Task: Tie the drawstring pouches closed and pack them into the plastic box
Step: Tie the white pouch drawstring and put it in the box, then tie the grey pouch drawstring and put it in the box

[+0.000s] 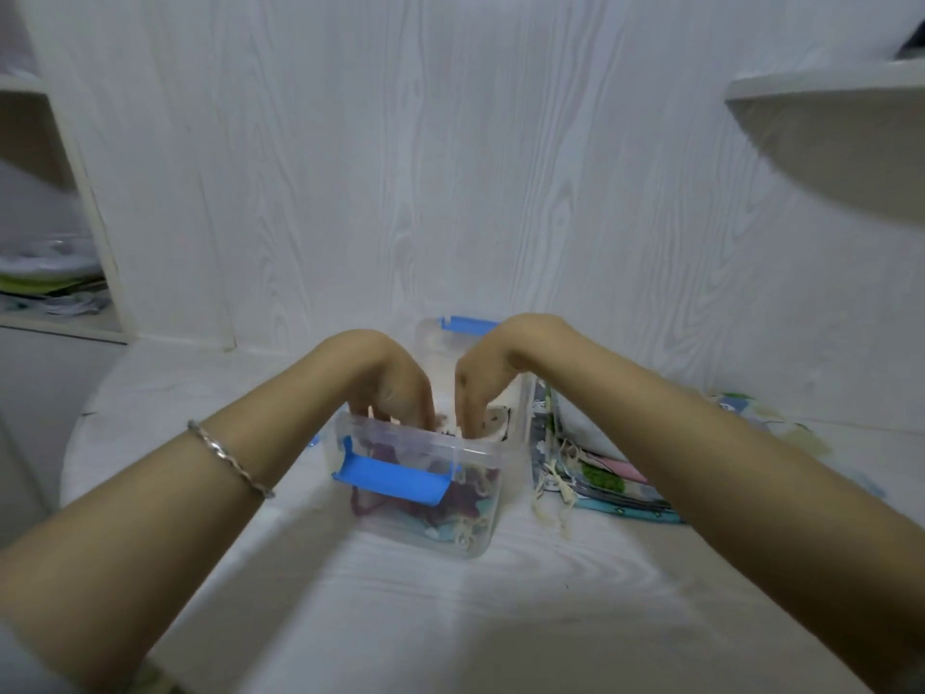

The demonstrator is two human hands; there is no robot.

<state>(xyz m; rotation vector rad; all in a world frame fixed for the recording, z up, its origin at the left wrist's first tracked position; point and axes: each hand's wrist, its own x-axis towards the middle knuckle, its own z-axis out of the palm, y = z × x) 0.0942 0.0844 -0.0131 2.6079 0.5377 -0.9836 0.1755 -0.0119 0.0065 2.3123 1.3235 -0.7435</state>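
Observation:
A clear plastic box (480,523) with a blue clip handle stands on the white table in front of me. Both hands reach down into it from above. My left hand (388,380) and my right hand (483,380) point fingers-down, pressing on pouches inside; the fingertips are hidden behind the rim. Through the wall I see packed pouches (440,503), purple and teal with cream cords. A white patterned pouch (493,418) lies on top under my right fingers. A pile of loose pouches (600,473) with cream drawstrings lies right of the box.
The box's clear lid with a blue clip (465,325) stands behind the box against the white wood-grain wall. A rounded shelf (826,137) juts out at the upper right. Open shelving with clutter (50,278) is at the far left. A bracelet circles my left wrist.

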